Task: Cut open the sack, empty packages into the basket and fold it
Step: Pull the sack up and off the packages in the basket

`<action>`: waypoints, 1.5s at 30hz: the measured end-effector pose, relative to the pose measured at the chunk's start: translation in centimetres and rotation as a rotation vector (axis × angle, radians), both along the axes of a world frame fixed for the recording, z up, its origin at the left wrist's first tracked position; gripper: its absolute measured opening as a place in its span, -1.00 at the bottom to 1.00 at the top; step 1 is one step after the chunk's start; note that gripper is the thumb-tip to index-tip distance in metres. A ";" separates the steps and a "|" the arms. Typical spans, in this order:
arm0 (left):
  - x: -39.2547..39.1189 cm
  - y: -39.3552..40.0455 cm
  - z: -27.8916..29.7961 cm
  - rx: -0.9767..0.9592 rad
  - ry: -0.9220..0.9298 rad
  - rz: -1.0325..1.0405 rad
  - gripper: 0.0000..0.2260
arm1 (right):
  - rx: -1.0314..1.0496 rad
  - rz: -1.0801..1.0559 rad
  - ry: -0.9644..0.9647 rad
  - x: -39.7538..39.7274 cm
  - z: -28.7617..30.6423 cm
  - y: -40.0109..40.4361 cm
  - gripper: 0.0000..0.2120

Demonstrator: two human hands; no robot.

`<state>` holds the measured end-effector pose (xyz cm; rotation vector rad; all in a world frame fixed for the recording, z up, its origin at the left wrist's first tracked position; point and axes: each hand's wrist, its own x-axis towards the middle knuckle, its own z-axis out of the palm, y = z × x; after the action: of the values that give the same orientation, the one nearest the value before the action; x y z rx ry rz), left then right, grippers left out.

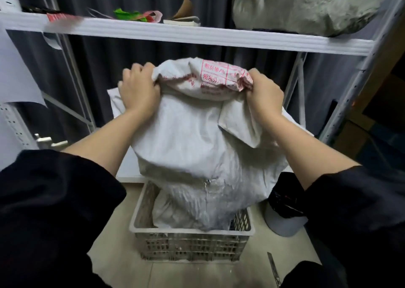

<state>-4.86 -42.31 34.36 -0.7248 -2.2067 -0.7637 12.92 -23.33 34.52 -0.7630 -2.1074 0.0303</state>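
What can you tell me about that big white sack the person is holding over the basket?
The sack looks like white woven plastic, creased and bulging as if full. Red printed boxes and characters mark its upper end. It stands upended, its lower end down inside the grey plastic basket on the floor. The left hand and right hand each grip a bunched corner of the top end. Whether it is cut open cannot be seen.

Red print on sack (pixel 197 138), illegible.
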 end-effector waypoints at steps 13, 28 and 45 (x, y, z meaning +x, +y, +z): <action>-1.5 -1.2 -4.5 -0.080 -0.046 -0.238 -0.59 | 0.046 0.025 0.148 0.2 -4.0 -0.2 -0.74; -2.9 -1.2 -6.3 -0.682 -0.737 -0.375 -0.10 | -0.242 0.292 0.252 1.6 -7.2 -0.2 -0.73; -0.7 -0.2 -5.7 -0.267 0.328 -0.070 -0.74 | -0.391 0.343 -0.532 0.8 -6.0 -0.8 0.21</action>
<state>-5.57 -42.53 28.63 -0.9869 -2.0071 -0.3529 13.68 -24.17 28.52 -0.6702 -2.7704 0.4845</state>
